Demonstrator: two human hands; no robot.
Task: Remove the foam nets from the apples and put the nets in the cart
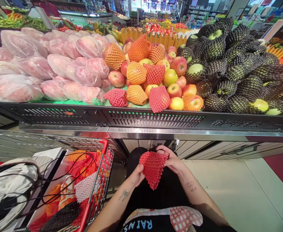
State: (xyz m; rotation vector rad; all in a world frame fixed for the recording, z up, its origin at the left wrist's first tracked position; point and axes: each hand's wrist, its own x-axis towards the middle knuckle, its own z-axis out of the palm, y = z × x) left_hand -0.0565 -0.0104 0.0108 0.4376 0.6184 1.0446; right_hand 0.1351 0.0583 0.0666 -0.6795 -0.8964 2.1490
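Note:
Between my two hands is a red foam fruit net (pixel 153 169), held above my lap and narrowing to a point at its lower end. My left hand (pixel 138 175) grips its left edge, and my right hand (pixel 169 158) pinches its upper right edge. Whether a fruit sits inside the net cannot be seen. In front of me, apples lie in the display, some bare like this red apple (pixel 179 65), others wrapped in an orange foam net (pixel 136 73) or a pink foam net (pixel 159 98).
A shopping cart (pixel 104 151) at my left holds a white box of foam nets (pixel 85 164), loose black cords and a white cloth (pixel 15 180). Bagged pink fruit (pixel 76 72) fills the display's left, black-netted green fruit (pixel 235 72) its right. A black rail (pixel 153 118) edges the display.

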